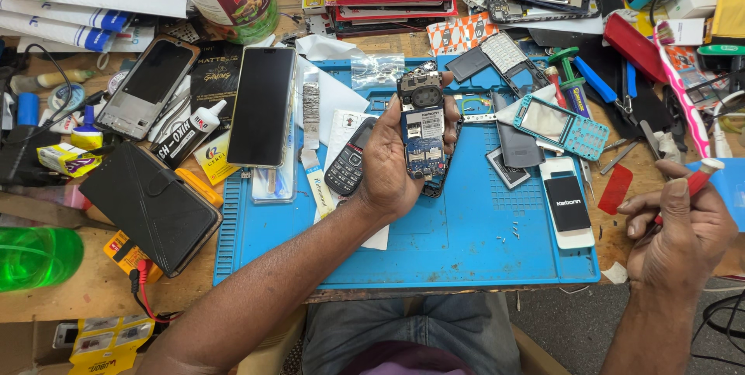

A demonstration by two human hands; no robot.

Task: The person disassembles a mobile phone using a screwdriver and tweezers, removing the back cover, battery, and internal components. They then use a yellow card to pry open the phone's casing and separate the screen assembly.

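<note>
Right hand (pixel 679 231) lower right is gripping red-handled screwdriver (pixel 698 179); left hand (pixel 396 161) mid-frame is clasping opened phone board (pixel 424 123), mid-disassembly; next needs tip alignment.

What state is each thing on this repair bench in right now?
Left hand: closed around the small phone.
Small phone: back cover off, circuit board exposed, held upright.
Right hand: gripping a red-handled screwdriver.
Black keypad phone: assembled, lying on the blue mat.
Large black smartphone: screen dark, face up.
Black wallet case: shut.
</note>
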